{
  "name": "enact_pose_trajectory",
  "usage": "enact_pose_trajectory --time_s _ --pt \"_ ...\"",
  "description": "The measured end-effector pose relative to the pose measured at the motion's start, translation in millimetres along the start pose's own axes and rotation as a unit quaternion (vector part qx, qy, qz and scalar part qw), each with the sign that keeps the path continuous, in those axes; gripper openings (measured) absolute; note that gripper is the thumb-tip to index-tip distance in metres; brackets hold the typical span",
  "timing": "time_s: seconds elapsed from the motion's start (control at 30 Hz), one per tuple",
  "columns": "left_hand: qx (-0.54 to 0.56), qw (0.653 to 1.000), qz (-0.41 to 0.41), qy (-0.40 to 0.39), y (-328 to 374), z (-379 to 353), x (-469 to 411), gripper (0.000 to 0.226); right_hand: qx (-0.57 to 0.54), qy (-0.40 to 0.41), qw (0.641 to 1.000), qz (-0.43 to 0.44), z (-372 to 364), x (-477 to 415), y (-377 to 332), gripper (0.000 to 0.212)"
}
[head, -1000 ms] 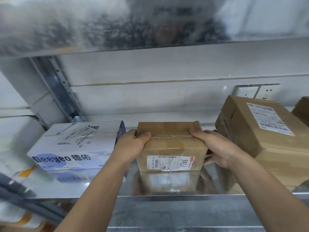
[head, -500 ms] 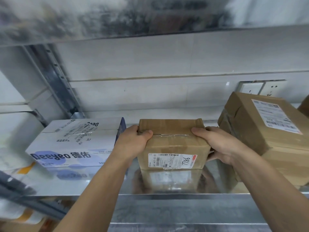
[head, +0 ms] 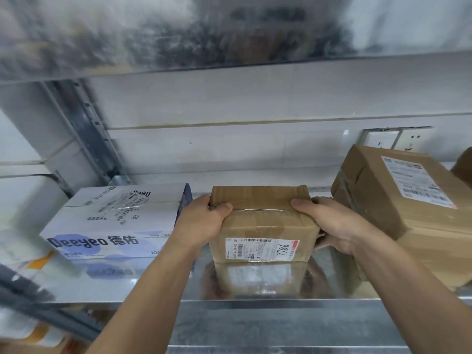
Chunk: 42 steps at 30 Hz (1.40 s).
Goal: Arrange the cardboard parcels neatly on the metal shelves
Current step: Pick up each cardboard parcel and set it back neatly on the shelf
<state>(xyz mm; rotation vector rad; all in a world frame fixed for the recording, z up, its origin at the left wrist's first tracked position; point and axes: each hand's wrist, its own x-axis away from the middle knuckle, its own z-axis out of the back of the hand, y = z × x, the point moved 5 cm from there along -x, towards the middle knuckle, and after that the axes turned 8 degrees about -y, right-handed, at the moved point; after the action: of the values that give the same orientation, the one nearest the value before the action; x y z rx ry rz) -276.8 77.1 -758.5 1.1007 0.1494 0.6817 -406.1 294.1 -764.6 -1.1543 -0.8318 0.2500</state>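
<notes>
1. Standing on the metal shelf (head: 153, 279), a small cardboard parcel (head: 263, 226) is seen between a white printed box (head: 115, 221) on the left and a larger cardboard parcel (head: 398, 208) on the right.
2. The small cardboard parcel is gripped at both ends. The left hand (head: 204, 221) is wrapped round its left top edge, with the thumb laid on top. The right hand (head: 332, 223) is curled round the right end, thumb on top and fingers tucked against the side.
3. All three boxes are taped shut, so their contents cannot be told.
4. A shipping label (head: 260, 249) marked "7786" by hand is stuck to the small parcel's front face.
5. The larger cardboard parcel is turned at an angle to the shelf edge and is labelled on top.
6. Wall sockets (head: 380, 139) are seen behind it, and an upper shelf (head: 229, 34) is seen overhead.
</notes>
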Motion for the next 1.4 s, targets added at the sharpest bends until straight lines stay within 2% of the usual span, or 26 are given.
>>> enact_pose_trajectory --time_s 0.07,0.17,0.37,0.53,0.8,0.93,1.1,1.17,1.23,1.33,1.4 --pt "0.002 1.0 0.002 -0.001 -0.1 0.1 0.1 0.034 -0.001 -0.001 1.0 0.0 -0.3 0.6 -0.6 0.032" --pt "0.006 1.0 0.002 -0.001 -1.8 -0.2 -1.9 0.021 -0.002 0.001 1.0 -0.002 0.1 0.6 -0.3 0.032" --pt "0.034 0.999 0.002 -0.001 -0.8 -1.2 0.6 0.026 -0.004 -0.004 1.0 -0.003 1.3 0.8 0.3 0.033" --pt "0.061 0.998 -0.004 -0.008 -0.5 1.0 5.0 0.015 -0.007 -0.008 1.0 0.0 3.6 3.4 1.5 0.035" --pt "0.12 0.991 -0.056 -0.003 5.5 7.5 14.4 0.008 -0.058 -0.01 0.994 0.091 2.5 8.6 -2.3 0.034" --pt "0.168 0.985 -0.046 -0.016 4.3 7.4 16.5 0.022 -0.133 -0.006 0.985 0.108 3.3 12.7 -5.7 0.036" --pt "0.252 0.967 -0.012 -0.027 -3.0 2.5 21.9 0.029 -0.189 -0.006 0.978 0.085 4.1 15.8 -4.6 0.04" --pt "0.273 0.962 -0.016 -0.026 -3.4 1.4 23.9 0.023 -0.206 -0.002 0.975 0.088 4.7 15.3 -2.9 0.044" --pt "0.297 0.954 -0.024 -0.033 -2.2 -0.7 25.7 0.019 -0.214 0.003 0.973 0.088 6.6 14.6 -0.5 0.042" --pt "0.317 0.948 -0.026 -0.03 -5.9 -0.8 22.8 0.032 -0.21 0.009 0.974 0.088 8.5 13.6 1.8 0.037" --pt "0.324 0.945 -0.025 -0.034 -7.8 -0.8 21.1 0.029 -0.21 0.01 0.974 0.09 7.8 12.4 2.5 0.031"
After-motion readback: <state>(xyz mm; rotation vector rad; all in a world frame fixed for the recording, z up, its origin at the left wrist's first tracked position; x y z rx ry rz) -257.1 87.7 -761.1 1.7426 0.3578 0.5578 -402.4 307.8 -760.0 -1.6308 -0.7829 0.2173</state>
